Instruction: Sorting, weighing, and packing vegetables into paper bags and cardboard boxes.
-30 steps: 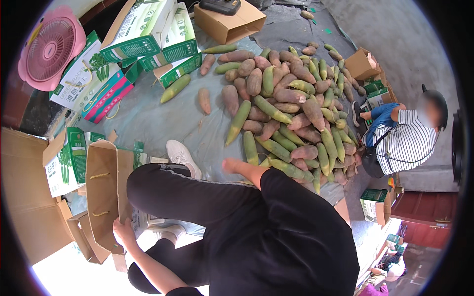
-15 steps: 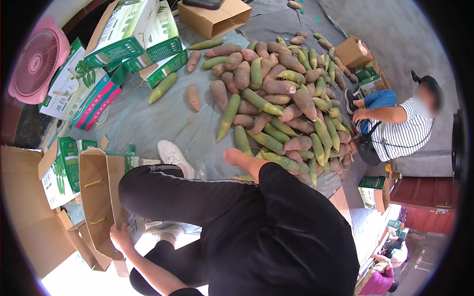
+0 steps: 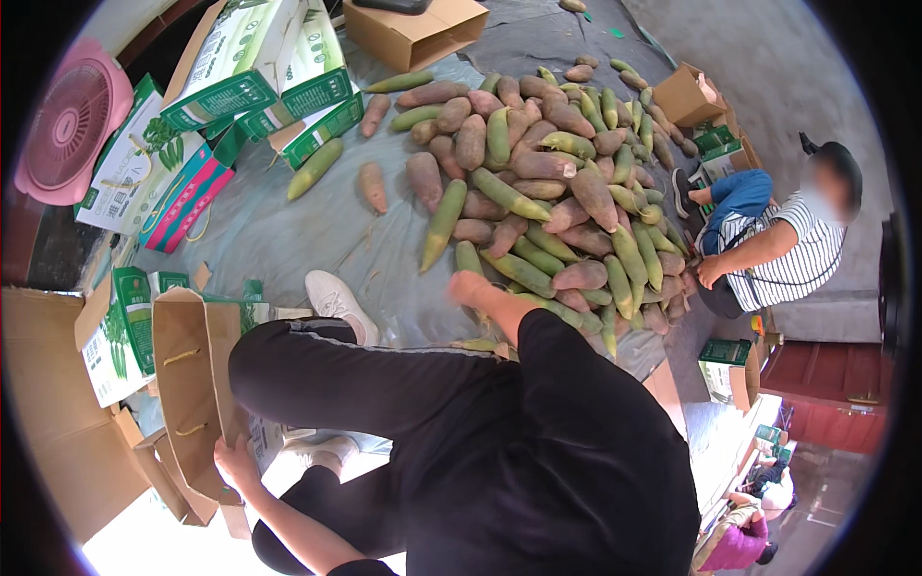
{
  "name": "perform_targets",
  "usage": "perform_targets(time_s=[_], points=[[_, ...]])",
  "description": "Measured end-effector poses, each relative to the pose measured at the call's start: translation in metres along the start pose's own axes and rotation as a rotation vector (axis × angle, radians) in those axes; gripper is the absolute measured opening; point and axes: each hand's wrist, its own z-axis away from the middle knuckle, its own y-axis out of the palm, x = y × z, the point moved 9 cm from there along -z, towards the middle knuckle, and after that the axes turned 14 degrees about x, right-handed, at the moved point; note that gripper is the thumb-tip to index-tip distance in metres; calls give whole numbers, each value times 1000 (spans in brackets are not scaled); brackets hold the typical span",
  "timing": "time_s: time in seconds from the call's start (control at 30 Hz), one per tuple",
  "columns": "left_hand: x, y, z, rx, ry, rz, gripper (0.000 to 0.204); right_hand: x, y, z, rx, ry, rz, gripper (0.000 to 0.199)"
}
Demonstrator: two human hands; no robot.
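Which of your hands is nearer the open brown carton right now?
Left. The left hand grips the brown carton at its lower edge; the right hand reaches into the vegetable pile, well away.

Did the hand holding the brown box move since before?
No. The left hand stays on the lower edge of the open cardboard box, beside the black-trousered knee, as before; only the camera shifted slightly.

- Open box: plain brown cardboard, matt, with cord handles.
- Flat cartons: printed card, slightly glossy green and white.
- Ground sheet: grey woven plastic, creased, dull sheen.
- Shoots: fibrous husks, green or purplish brown, matt.
- Fan: pink plastic.
- Trousers: black cloth, matt.
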Motion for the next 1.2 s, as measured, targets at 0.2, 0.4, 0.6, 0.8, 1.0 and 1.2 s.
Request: perform_targets(time_s=[0.2,0.4,0.6,0.8,1.0,1.2], points=[[8,1,-2,-31,-70,12,22,-73,-87,38,-334,272,-270,18],[4,4,-3,-23,-17,146,21,-101,-171,105,-411,537,-169,26],[0,2,-3,-9,-58,56,23,-142,-188,120,-382,743,-88,41],[-2,2,-3,0,-63,92,25,-148,-179,102,-259,726,17,38],[0,3,-5,23,-85,107,26,-155,-167,84,-300,757,-51,32],[2,5,-7,45,-97,99,28,-161,-155,81,-298,754,-253,31]])
